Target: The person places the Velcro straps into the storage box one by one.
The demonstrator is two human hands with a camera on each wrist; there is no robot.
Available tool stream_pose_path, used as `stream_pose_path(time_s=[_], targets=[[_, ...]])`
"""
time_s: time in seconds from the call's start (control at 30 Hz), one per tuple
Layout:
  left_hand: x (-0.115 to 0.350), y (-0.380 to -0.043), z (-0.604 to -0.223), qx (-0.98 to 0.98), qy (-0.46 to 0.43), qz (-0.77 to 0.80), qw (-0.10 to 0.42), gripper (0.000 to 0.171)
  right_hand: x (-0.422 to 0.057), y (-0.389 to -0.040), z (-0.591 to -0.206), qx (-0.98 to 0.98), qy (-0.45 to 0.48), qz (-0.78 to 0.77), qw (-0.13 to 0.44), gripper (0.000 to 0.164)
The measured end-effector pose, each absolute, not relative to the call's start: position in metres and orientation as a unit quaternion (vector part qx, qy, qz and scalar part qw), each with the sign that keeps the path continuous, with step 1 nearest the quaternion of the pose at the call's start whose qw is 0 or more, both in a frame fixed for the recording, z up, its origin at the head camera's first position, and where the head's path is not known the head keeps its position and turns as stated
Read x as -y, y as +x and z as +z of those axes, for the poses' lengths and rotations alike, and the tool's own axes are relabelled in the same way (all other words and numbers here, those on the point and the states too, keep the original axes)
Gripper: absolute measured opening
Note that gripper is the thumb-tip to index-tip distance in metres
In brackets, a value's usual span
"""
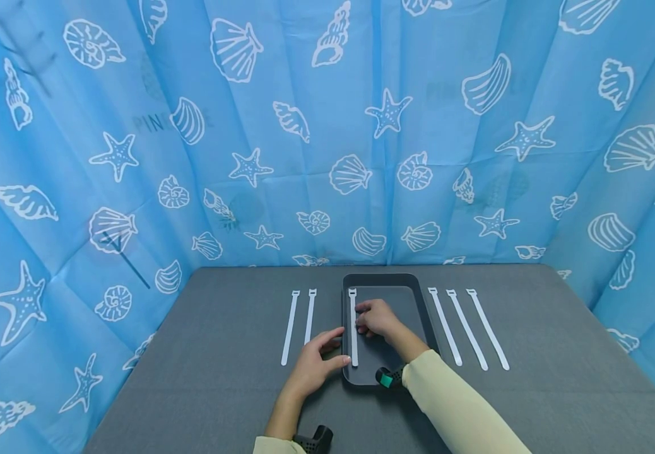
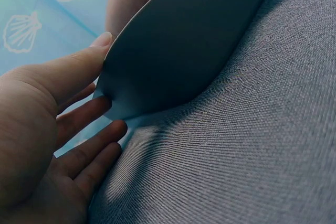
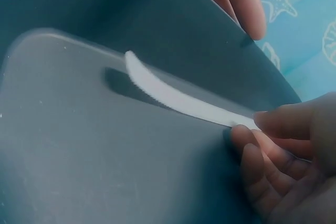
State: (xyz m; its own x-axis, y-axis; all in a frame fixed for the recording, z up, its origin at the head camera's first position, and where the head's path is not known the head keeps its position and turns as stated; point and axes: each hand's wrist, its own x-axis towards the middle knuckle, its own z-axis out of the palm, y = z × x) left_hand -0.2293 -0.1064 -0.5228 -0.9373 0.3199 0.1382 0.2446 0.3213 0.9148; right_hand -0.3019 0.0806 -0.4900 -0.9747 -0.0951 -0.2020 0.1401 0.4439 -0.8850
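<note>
My right hand (image 1: 377, 317) reaches into a shallow dark grey tray (image 1: 384, 377) and pinches a white hook-and-loop cable tie (image 1: 354, 343) between thumb and fingers. This tie lies lengthwise along the tray's left side, its slotted head at the far end. In the right wrist view the tie (image 3: 178, 100) curves up from the tray floor at its free end, while the pinched part is hidden by fingertips. At the tray's left rim is my left hand (image 1: 312, 367), thumb on the edge. Its other fingers (image 2: 86, 116) lie loosely extended beside the outer wall.
Two more white ties (image 1: 290, 331) lie left of the tray, one partly behind my left hand. Three others (image 1: 466, 329) are in a slanted row to the right. A grey cloth-covered table (image 1: 225, 353) carries everything, with a blue shell-patterned curtain (image 1: 305, 157) behind.
</note>
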Motion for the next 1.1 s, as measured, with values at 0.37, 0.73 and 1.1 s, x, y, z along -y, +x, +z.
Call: stream_pose_path(time_s=[0.37,0.73,1.1], targets=[[0.106,-0.228,-0.522,-0.804,0.184,0.564,0.026,0.056,-0.080,-0.301,-0.489,-0.843,0.008,-0.525,0.119,0.037],[0.106,-0.229,-0.523,-0.816,0.180,0.549,0.024,0.056,-0.084,-0.298,-0.485,-0.833,0.011,-0.537,0.131,0.039],[0.106,-0.229,-0.522,-0.816,0.173,0.551,0.026,0.056,-0.094,-0.295,-0.478,-0.835,0.011,-0.534,0.133,0.041]])
